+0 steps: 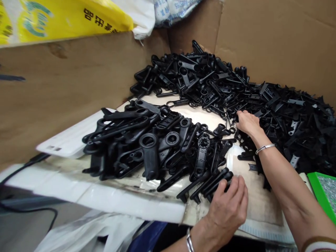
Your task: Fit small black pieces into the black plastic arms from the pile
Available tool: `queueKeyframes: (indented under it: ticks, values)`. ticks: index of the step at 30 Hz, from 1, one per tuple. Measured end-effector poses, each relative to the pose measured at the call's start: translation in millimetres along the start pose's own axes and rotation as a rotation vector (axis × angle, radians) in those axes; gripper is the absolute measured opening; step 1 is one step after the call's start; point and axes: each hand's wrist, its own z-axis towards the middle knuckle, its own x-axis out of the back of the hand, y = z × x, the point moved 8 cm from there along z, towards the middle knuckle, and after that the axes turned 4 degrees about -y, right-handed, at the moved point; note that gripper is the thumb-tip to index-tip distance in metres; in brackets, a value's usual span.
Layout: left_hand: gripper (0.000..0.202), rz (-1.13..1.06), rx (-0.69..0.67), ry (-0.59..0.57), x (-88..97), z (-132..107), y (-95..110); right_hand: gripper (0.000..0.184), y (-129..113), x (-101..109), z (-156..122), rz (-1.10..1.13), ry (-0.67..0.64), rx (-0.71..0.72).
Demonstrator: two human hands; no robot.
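At the near edge of the work surface, my left hand (229, 204) is closed, thumb and fingers curled round the end of a black plastic arm (228, 177). Several similar arms lie side by side against it. Further off, my right hand (248, 122) touches the edge of a heap of smaller black plastic pieces (296, 119). Its fingers bend down among the pieces, and what they pinch, if anything, is hidden. Left of my hands is a pile of larger black arms with ring-shaped ends (149, 154).
Another heap of black arms (189, 75) lies at the back against cardboard walls (275, 42). A white flat device (70, 134) with a black cable (34, 160) stands at left. A green tray (313, 183) of small shiny pieces is at right. Yellow-and-white bags (70, 17) hang over the left wall.
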Motion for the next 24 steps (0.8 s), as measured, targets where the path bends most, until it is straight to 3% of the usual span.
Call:
queueKeyframes:
  ticks: [6,11,14,17,21,24]
  values:
    - [0.031,0.015,-0.007,-0.018,-1.4,0,0,0.04,20,2,-2,0.153,0.043,0.063]
    - [0.029,0.007,-0.006,-0.057,-4.4,-2,1,0.033,53,21,-20,0.313,0.096,0.178]
    - [0.029,0.008,-0.011,-0.074,-6.8,-3,2,0.026,78,31,-46,0.472,0.092,0.245]
    - [0.027,0.02,-0.004,-0.06,-6.9,-3,2,0.019,87,29,-83,0.551,-0.034,0.391]
    - [0.027,0.034,-0.002,-0.066,-8.2,-3,2,0.019,84,11,-133,0.469,-0.201,0.597]
    - [0.028,0.048,-0.008,-0.069,-8.5,-3,2,0.023,86,3,-146,0.38,-0.2,0.625]
